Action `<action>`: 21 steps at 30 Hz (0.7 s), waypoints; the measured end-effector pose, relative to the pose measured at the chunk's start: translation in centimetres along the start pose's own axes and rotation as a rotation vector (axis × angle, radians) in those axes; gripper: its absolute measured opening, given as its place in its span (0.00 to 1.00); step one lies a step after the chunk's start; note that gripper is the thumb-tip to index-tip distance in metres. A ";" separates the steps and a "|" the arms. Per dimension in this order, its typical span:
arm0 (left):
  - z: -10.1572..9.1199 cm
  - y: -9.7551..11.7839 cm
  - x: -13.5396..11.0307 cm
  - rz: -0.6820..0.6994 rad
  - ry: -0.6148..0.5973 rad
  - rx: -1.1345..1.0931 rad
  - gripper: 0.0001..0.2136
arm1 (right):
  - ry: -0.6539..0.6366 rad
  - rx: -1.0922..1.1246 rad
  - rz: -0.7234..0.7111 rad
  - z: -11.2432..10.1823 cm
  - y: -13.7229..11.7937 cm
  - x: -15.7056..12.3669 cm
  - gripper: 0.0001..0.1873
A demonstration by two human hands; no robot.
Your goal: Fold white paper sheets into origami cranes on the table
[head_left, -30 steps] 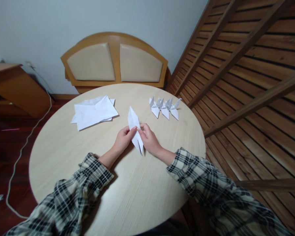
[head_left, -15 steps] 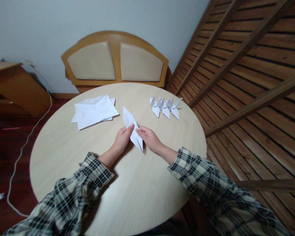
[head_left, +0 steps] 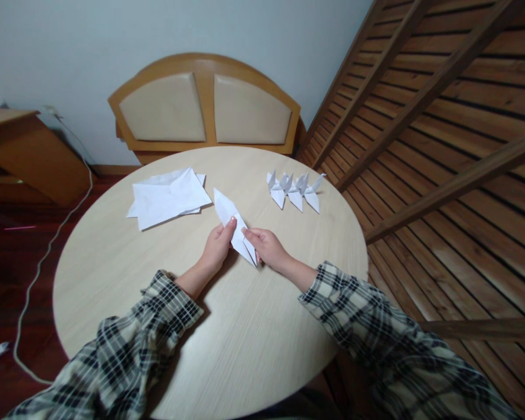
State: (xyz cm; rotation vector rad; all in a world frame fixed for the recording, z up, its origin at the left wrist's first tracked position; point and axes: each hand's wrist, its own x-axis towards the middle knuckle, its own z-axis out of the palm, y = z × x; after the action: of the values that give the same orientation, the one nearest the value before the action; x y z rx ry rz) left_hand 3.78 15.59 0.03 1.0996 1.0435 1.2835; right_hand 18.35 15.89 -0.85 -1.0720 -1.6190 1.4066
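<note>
A long diamond of folded white paper (head_left: 228, 208) is held between my two hands over the middle of the table. My left hand (head_left: 219, 242) pinches its left edge, thumb on top. On the other side my right hand (head_left: 266, 246) grips it, with the thumb pressing near the centre and fingertips showing beneath. The lower point has a slit between two flaps. Behind my left hand lies a stack of white paper sheets (head_left: 170, 198), the top one creased. Several folded paper cranes (head_left: 294, 189) stand in a row beyond my right hand.
The round pale wooden table (head_left: 245, 350) fills the middle. A headboard with cream panels (head_left: 166, 111) stands behind it against the wall. Slatted wooden panelling (head_left: 441, 146) rises at the right. On the left floor runs a white cable (head_left: 39, 268), near a wooden desk (head_left: 26, 157).
The folded paper has tilted a little, its upper point shifting left and its lower point slightly right. Both hands keep their hold. The stack and the cranes have not moved.
</note>
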 end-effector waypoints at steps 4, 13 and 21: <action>0.1 0.3 0.0 0.003 -0.001 0.001 0.25 | 0.010 0.006 -0.009 0.1 0.1 0.0 0.28; 0.0 0.7 -0.1 0.062 -0.137 0.190 0.28 | 0.133 -0.016 -0.046 0.1 -0.6 -0.2 0.30; 0.0 0.5 -0.2 0.077 -0.175 0.213 0.27 | 0.173 -0.024 -0.089 0.0 -0.3 0.0 0.29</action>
State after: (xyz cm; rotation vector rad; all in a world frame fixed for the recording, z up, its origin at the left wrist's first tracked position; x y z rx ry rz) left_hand 3.66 15.36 0.51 1.4001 1.0300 1.1313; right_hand 18.36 15.84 -0.56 -1.0910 -1.5426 1.2052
